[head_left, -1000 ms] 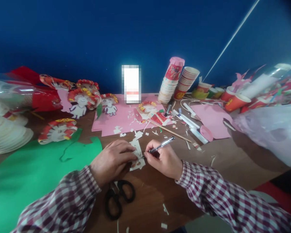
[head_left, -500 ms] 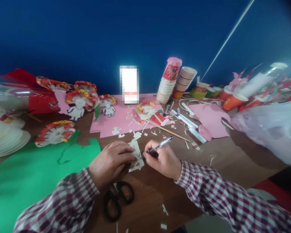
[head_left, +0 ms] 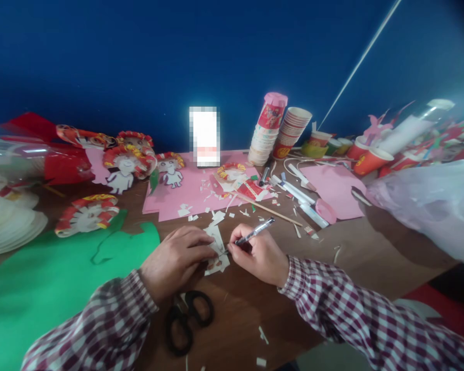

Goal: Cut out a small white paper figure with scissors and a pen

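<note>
while our left hand [head_left: 176, 260] pins the small paper cutout [head_left: 221, 264] to the wooden table [head_left: 235, 314], our right hand [head_left: 261, 255] grips a pen [head_left: 255, 231]; its tip meets the cutout between both hands, barrel slanting away up-right

On the brown bench [head_left: 371, 247] we see black scissors [head_left: 188, 317] lying near the front edge, with a green paper sheet [head_left: 62, 278] spread to their left. Farther back lies a pink paper sheet [head_left: 193, 190] strewn with white scraps, with frilled red-and-yellow paper dolls [head_left: 126, 165] beside it. We count two leaning stacks of paper cups [head_left: 268, 131] by the blue wall [head_left: 139, 62]. Near them are white markers [head_left: 312, 214] and a wooden stick [head_left: 270, 208], and a clear plastic bag [head_left: 429, 206] sits at the right.
</note>
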`<state>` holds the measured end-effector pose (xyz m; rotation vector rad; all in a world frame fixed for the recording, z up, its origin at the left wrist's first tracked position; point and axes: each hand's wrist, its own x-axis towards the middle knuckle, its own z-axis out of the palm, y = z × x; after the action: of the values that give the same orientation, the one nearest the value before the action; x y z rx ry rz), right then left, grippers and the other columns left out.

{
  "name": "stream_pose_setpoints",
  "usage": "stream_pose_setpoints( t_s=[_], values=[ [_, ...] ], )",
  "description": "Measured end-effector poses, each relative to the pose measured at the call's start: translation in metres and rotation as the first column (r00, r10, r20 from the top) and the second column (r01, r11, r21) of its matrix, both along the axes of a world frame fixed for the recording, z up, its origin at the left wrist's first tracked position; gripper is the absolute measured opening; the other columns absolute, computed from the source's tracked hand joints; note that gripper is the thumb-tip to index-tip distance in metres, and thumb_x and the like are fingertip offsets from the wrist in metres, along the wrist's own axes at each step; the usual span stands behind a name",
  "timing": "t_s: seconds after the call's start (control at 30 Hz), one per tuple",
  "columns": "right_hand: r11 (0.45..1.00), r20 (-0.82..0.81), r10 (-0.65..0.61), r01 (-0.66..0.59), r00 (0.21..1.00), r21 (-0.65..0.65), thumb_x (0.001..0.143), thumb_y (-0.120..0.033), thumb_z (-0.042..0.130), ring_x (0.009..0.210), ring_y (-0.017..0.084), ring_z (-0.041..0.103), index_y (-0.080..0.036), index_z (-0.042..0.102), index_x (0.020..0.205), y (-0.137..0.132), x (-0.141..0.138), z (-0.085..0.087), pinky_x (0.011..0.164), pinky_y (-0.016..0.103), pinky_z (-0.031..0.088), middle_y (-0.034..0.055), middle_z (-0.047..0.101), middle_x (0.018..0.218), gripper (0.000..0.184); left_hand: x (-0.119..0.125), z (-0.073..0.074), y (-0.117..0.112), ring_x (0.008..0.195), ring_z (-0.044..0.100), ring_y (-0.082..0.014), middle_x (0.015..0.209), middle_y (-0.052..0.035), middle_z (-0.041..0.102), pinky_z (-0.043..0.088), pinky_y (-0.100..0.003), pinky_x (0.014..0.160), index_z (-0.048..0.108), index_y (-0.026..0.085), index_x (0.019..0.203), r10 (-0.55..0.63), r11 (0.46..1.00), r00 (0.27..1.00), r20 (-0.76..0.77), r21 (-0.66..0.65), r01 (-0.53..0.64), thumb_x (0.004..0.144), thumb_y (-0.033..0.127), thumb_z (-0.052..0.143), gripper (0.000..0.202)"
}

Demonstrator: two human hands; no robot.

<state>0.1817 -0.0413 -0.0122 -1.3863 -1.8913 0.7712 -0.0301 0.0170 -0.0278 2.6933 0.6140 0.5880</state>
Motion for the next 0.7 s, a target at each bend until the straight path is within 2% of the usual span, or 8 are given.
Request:
stream_pose_setpoints(
  t_s=[0.23, 0.7],
  values=[
    [0.998, -0.058, 0.002, -0.006, 0.998, -0.055, 0.087, -0.025, 0.046, 0.053, 0.01, 0.047, -0.018, 0.049, 0.083, 0.0004, 0.0009, -0.0017, 0.05, 0.02, 0.036, -0.0029, 0.051, 0.062, 0.008, -0.0004, -0.0006, -0.0004, 0.099, 0.051, -0.0214, 0.104, -0.0042, 0.063, 0.041, -0.039, 0.084, 0.065, 0.024, 0.092, 0.007, 1.0, 1.0, 0.019, 0.0, -0.007, 0.081, 0.015, 0.049, 0.022],
    [0.999, -0.032, 0.028, -0.029, 0.999, -0.026, 0.087, -0.026, 0.047, 0.062, 0.012, 0.052, -0.019, 0.051, 0.09, 0.0015, 0.001, -0.0041, 0.059, 0.023, 0.042, -0.0005, 0.056, 0.072, 0.008, 0.0007, 0.0002, -0.0003, 0.1, 0.051, -0.0215, 0.104, -0.0042, 0.063, 0.041, -0.04, 0.084, 0.065, 0.025, 0.092, 0.007, 1.0, 1.0, 0.021, 0.001, -0.007, 0.083, 0.017, 0.048, 0.021]
  ],
)
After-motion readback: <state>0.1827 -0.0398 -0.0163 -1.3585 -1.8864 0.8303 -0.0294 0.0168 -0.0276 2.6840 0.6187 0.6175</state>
